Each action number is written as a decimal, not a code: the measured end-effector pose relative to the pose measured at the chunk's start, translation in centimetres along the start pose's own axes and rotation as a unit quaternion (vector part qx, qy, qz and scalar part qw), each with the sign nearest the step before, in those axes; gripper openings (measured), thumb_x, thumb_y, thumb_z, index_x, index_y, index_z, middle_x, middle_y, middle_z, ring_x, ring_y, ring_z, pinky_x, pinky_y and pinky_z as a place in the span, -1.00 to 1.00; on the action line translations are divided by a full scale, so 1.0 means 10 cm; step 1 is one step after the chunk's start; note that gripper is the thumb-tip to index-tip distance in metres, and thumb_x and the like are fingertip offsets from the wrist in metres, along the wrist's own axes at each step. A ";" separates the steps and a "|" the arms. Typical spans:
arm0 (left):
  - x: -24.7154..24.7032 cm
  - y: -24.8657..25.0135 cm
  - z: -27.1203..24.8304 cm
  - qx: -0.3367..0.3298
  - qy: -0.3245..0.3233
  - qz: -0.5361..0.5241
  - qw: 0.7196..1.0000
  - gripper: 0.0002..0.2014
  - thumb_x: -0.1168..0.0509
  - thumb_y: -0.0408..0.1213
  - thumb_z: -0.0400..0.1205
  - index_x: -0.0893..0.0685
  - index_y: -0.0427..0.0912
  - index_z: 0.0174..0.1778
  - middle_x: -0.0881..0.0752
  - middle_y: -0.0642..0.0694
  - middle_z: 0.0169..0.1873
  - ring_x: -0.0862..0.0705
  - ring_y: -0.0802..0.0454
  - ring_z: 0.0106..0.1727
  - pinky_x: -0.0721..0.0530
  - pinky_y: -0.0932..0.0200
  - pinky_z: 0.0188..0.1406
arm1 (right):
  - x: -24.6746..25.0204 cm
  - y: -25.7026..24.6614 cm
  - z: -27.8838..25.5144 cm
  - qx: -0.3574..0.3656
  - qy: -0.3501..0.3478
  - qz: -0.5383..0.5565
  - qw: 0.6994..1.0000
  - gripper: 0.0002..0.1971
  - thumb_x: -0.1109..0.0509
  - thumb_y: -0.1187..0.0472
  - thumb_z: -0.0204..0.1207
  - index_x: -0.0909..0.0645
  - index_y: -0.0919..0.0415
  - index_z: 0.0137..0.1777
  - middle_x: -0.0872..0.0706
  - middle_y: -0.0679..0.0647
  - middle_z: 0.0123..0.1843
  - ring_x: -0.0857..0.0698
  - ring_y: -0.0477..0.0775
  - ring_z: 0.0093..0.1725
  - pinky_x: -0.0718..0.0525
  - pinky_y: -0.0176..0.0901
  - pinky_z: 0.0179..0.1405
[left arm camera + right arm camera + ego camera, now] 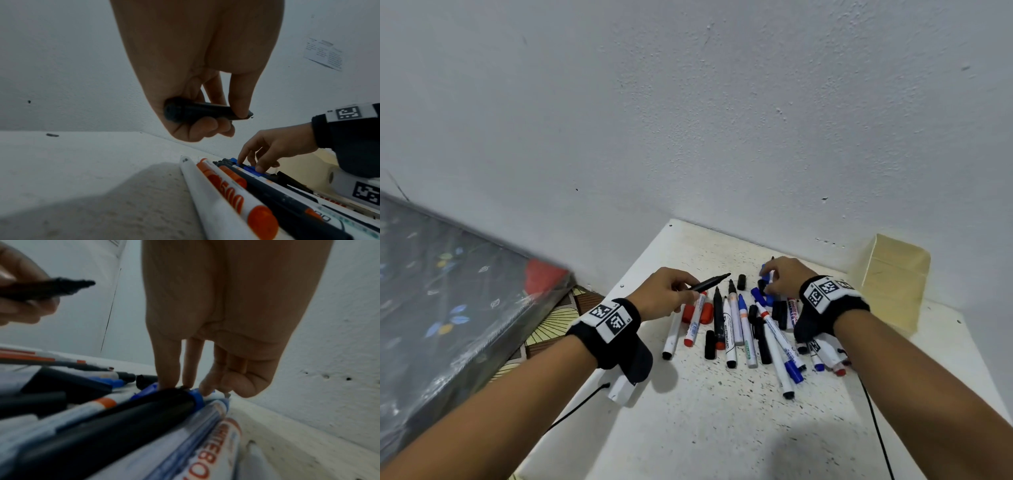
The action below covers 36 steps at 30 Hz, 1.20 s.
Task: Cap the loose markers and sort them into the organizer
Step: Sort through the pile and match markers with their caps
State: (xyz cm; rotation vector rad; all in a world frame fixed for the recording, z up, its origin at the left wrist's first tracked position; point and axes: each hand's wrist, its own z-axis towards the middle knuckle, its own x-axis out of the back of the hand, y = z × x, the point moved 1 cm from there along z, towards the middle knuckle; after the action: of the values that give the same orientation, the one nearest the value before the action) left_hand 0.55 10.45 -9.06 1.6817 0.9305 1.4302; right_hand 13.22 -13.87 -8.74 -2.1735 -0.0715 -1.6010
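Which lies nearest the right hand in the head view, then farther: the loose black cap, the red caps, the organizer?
1. Loose black cap, just left of the right hand.
2. Organizer, right, by the wall.
3. Red caps, far left, under the left hand.

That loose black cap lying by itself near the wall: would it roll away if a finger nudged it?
Probably: the short black plastic cap looks round and lies on its side on the flat white table. It likely weighs little, so a light touch might send it off.
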 end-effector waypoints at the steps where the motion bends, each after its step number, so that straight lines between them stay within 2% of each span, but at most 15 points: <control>1: -0.01 0.01 0.00 -0.002 0.000 0.002 1.000 -0.89 -0.37 -0.34 0.61 -0.74 -0.08 -0.01 -0.62 0.15 -0.57 -0.54 0.15 -0.48 -0.51 0.25 -0.48 | -0.03 -0.02 0.02 0.002 -0.007 -0.029 1.000 -0.63 -0.54 0.22 0.39 -0.67 0.16 0.22 -0.67 0.11 0.11 -0.65 0.05 -0.05 -0.57 -0.22 -0.14; 3: -0.03 0.03 0.01 -0.006 -0.001 0.008 1.000 -0.89 -0.37 -0.33 0.61 -0.75 -0.10 0.00 -0.62 0.09 -0.53 -0.55 0.17 -0.49 -0.51 0.28 -0.47 | -0.07 -0.07 0.06 0.007 -0.010 -0.073 0.997 -0.67 -0.56 0.20 0.36 -0.70 0.17 0.14 -0.69 0.12 0.12 -0.67 0.11 0.01 -0.62 -0.15 -0.10; 6: -0.02 0.04 0.03 -0.006 -0.002 0.008 1.000 -0.89 -0.37 -0.34 0.62 -0.75 -0.14 0.02 -0.61 0.09 -0.53 -0.55 0.18 -0.50 -0.50 0.30 -0.48 | -0.06 -0.12 0.05 0.000 0.028 -0.063 0.998 -0.73 -0.58 0.20 0.33 -0.67 0.19 0.01 -0.69 0.11 0.00 -0.67 0.10 -0.10 -0.61 -0.14 -0.20; 8: -0.02 0.04 0.03 -0.002 -0.002 0.007 1.000 -0.90 -0.37 -0.34 0.62 -0.74 -0.11 0.01 -0.61 0.13 -0.56 -0.55 0.19 -0.51 -0.49 0.31 -0.48 | -0.01 -0.14 0.01 0.000 0.075 0.060 0.995 -0.70 -0.61 0.22 0.31 -0.61 0.20 -0.01 -0.69 0.11 -0.07 -0.65 0.07 -0.18 -0.62 -0.15 -0.25; 10: -0.02 0.04 0.04 0.000 -0.001 0.007 1.000 -0.90 -0.36 -0.34 0.62 -0.74 -0.12 0.01 -0.61 0.13 -0.56 -0.55 0.20 -0.52 -0.49 0.32 -0.48 | 0.06 -0.19 -0.10 0.014 0.117 0.212 0.970 -0.67 -0.64 0.25 0.29 -0.58 0.23 -0.05 -0.69 0.11 -0.14 -0.65 0.02 -0.25 -0.59 -0.23 -0.35; 13: -0.06 0.05 0.07 0.000 -0.006 0.007 1.000 -0.87 -0.37 -0.33 0.62 -0.75 -0.19 0.05 -0.62 0.09 -0.53 -0.54 0.17 -0.50 -0.50 0.30 -0.47 | 0.09 -0.30 -0.26 0.036 0.137 0.341 0.930 -0.63 -0.68 0.24 0.23 -0.56 0.22 -0.08 -0.74 0.22 -0.13 -0.72 0.14 -0.19 -0.71 -0.03 -0.24; 16: -0.13 0.07 0.09 -0.004 -0.014 0.003 1.000 -0.87 -0.37 -0.34 0.61 -0.76 -0.19 0.04 -0.63 0.04 -0.49 -0.52 0.13 -0.50 -0.49 0.28 -0.47 | 0.03 -0.39 -0.34 0.041 0.139 0.354 0.924 -0.62 -0.70 0.21 0.21 -0.53 0.15 -0.15 -0.74 0.28 -0.12 -0.71 0.19 -0.18 -0.67 -0.01 -0.23; 18: -0.15 0.09 0.09 -0.005 -0.015 -0.005 1.000 -0.88 -0.36 -0.36 0.61 -0.76 -0.20 0.02 -0.59 0.06 -0.52 -0.50 0.12 -0.50 -0.47 0.29 -0.49 | 0.00 -0.44 -0.38 0.043 0.140 0.352 0.924 -0.63 -0.69 0.21 0.23 -0.52 0.13 -0.15 -0.74 0.26 -0.13 -0.72 0.17 -0.20 -0.64 -0.13 -0.33; 20: -0.16 0.10 0.09 -0.004 -0.012 -0.013 1.000 -0.88 -0.37 -0.38 0.60 -0.76 -0.19 0.01 -0.54 0.09 -0.56 -0.47 0.11 -0.50 -0.46 0.30 -0.49 | -0.02 -0.46 -0.42 0.042 0.138 0.367 0.919 -0.65 -0.67 0.22 0.26 -0.53 0.16 -0.13 -0.74 0.25 -0.16 -0.72 0.11 -0.27 -0.59 -0.25 -0.43; 23: -0.18 0.11 0.09 0.000 -0.013 -0.027 1.000 -0.88 -0.36 -0.39 0.60 -0.76 -0.18 0.00 -0.53 0.15 -0.60 -0.48 0.11 -0.51 -0.47 0.25 -0.47 | -0.04 -0.47 -0.45 0.031 0.147 0.386 0.910 -0.66 -0.66 0.20 0.28 -0.52 0.21 -0.14 -0.74 0.27 -0.22 -0.71 0.04 -0.42 -0.57 -0.24 -0.46; 27: -0.21 0.15 0.08 -0.006 -0.014 -0.049 0.999 -0.87 -0.33 -0.39 0.63 -0.74 -0.24 0.04 -0.59 -0.03 -0.49 -0.50 0.15 -0.56 -0.48 0.27 -0.48 | -0.05 -0.52 -0.49 0.011 0.181 0.424 0.887 -0.65 -0.67 0.18 0.28 -0.52 0.23 -0.17 -0.76 0.26 -0.24 -0.71 0.09 -0.38 -0.56 -0.32 -0.53; 31: -0.20 0.16 0.10 -0.006 0.005 -0.057 0.998 -0.91 -0.32 -0.39 0.63 -0.73 -0.15 -0.06 -0.67 -0.18 -0.35 -0.52 0.14 -0.57 -0.50 0.30 -0.50 | -0.09 -0.63 -0.60 0.008 0.125 0.491 0.862 -0.65 -0.58 0.14 0.41 -0.54 0.39 -0.07 -0.79 0.28 -0.20 -0.74 0.09 -0.36 -0.65 -0.12 -0.44; 33: -0.20 0.16 0.10 -0.004 0.004 -0.062 0.998 -0.90 -0.33 -0.39 0.63 -0.73 -0.12 -0.08 -0.68 -0.16 -0.34 -0.52 0.13 -0.57 -0.50 0.29 -0.51 | -0.09 -0.63 -0.60 0.001 0.123 0.510 0.852 -0.73 -0.54 0.24 0.45 -0.55 0.41 -0.05 -0.78 0.26 -0.22 -0.74 0.07 -0.36 -0.66 -0.11 -0.41; 36: -0.20 0.15 0.09 -0.003 -0.005 -0.056 0.998 -0.91 -0.32 -0.38 0.64 -0.73 -0.17 -0.02 -0.66 -0.11 -0.37 -0.51 0.17 -0.57 -0.48 0.33 -0.52 | -0.08 -0.54 -0.52 -0.031 0.143 0.538 0.830 -0.86 -0.47 0.39 0.48 -0.55 0.36 -0.07 -0.76 0.25 -0.24 -0.68 0.02 -0.45 -0.64 -0.23 -0.50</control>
State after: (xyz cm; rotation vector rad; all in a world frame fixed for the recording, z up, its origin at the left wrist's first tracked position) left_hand 1.35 7.93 -8.77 1.6039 0.9978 1.3478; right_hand 6.69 -10.77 -6.51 -1.4434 1.1036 -1.1641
